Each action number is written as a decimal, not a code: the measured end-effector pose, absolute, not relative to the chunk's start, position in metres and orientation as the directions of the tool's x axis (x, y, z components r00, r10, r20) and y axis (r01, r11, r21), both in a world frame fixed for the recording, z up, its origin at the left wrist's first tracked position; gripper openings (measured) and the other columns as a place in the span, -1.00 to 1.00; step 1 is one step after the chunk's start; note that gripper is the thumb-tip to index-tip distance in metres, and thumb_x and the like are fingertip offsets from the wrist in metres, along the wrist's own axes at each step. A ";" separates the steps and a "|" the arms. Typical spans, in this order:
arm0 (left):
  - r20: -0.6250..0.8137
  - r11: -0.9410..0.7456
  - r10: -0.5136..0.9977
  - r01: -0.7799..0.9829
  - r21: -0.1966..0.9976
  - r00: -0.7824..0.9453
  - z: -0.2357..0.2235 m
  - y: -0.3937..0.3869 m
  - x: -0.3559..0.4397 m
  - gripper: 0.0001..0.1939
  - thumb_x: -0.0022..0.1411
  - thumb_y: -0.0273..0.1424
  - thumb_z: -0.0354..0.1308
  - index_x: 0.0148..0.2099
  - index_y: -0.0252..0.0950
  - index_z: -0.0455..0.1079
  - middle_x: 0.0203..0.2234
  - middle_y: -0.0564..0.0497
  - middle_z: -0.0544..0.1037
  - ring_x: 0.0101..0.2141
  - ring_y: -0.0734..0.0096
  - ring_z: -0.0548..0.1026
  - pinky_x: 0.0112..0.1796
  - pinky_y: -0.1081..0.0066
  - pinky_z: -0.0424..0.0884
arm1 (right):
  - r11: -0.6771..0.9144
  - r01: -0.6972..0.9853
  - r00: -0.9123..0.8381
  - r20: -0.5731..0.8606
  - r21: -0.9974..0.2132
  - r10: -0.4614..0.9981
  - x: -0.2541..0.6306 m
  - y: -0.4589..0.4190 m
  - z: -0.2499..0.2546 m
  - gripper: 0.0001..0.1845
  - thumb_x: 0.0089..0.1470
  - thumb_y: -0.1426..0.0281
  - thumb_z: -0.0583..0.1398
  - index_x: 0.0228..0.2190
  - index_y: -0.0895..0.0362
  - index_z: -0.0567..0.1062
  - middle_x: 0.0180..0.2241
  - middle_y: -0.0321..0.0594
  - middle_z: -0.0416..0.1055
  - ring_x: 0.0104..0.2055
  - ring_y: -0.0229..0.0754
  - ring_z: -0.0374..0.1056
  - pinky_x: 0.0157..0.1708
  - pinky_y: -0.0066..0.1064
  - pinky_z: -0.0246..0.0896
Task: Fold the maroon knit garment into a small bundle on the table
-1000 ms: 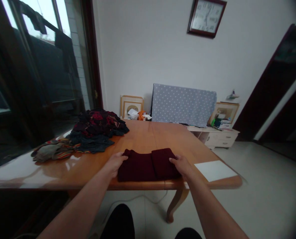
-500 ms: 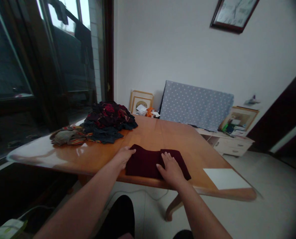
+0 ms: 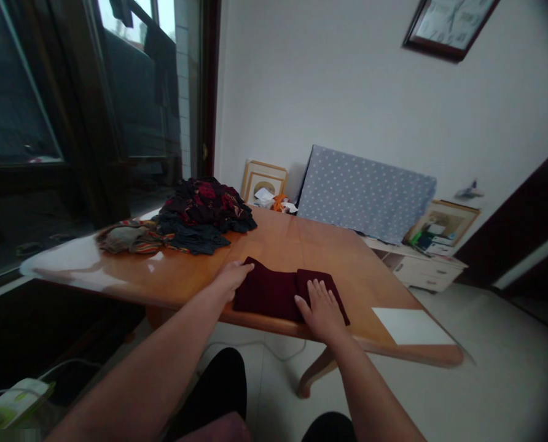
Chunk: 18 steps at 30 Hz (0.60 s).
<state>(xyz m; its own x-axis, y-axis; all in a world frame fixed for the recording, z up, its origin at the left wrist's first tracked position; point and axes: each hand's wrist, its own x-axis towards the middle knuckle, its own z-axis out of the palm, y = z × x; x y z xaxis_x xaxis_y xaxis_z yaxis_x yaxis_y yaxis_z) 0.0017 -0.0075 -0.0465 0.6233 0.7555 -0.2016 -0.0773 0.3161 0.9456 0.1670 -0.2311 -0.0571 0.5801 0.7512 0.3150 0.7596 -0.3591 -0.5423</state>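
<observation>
Wooden table [image 3: 274,236]: maroon cloth [image 3: 271,293] betw. hands at near edge; L hand [image 3: 234,276] pinches its L end, R hand [image 3: 322,307] flat, fingers spread, on folded R part.

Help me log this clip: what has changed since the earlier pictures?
The right hand has let go of the dark red cloth's right edge and moved left onto its folded flap. The left hand still holds the left edge. The clothes pile and white sheet stayed put on the table.
</observation>
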 end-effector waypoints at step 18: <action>-0.178 0.171 0.825 0.064 0.983 0.537 -0.038 -0.020 0.002 -0.89 0.25 -0.41 0.18 -0.19 -0.33 0.42 -0.54 -0.02 0.59 -0.54 0.34 0.56 -0.47 0.43 0.46 | -0.537 0.804 0.583 0.163 -0.254 0.796 0.151 -0.230 -0.045 -0.12 0.19 0.04 0.03 0.35 0.31 0.04 0.40 0.04 -0.12 0.46 0.02 -0.31 0.38 -0.11 -0.46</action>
<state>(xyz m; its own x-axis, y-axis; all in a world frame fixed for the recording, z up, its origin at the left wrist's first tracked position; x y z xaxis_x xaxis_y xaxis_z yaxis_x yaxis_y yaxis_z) 0.0016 -0.0198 -0.0381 0.5369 0.8246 -0.1785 0.0642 0.1710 0.9832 0.1512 -0.2302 -0.0452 0.5829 0.7961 0.1628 0.8044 -0.5371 -0.2537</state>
